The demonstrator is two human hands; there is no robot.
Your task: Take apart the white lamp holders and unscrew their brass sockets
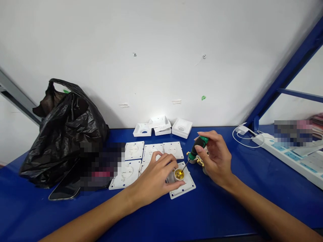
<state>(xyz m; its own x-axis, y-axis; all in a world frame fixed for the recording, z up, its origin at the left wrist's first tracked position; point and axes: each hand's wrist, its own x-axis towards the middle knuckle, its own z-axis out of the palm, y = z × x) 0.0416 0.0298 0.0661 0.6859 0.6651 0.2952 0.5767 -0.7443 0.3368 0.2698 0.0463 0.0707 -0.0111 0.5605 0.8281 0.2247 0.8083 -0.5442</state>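
My left hand [161, 171] grips a round white lamp socket [176, 177] with a brass-coloured inside, between thumb and fingers. The socket rests on a square white plate [183, 191] near the middle of the table. In my right hand [215, 158] is a screwdriver [194, 148] with a green and black handle, tilted so its tip reaches into the socket. Whether the tip sits in a screw is too small to tell. Just beside the right hand, partly hidden by it, lie more round sockets with brass tabs [200, 162].
Several square white plates [134, 150] lie left of and behind my hands. White square box covers [182, 127] stand by the wall. A black plastic bag [73, 134] and a phone [66, 188] are at left. A power strip [290, 158] with white cable lies right.
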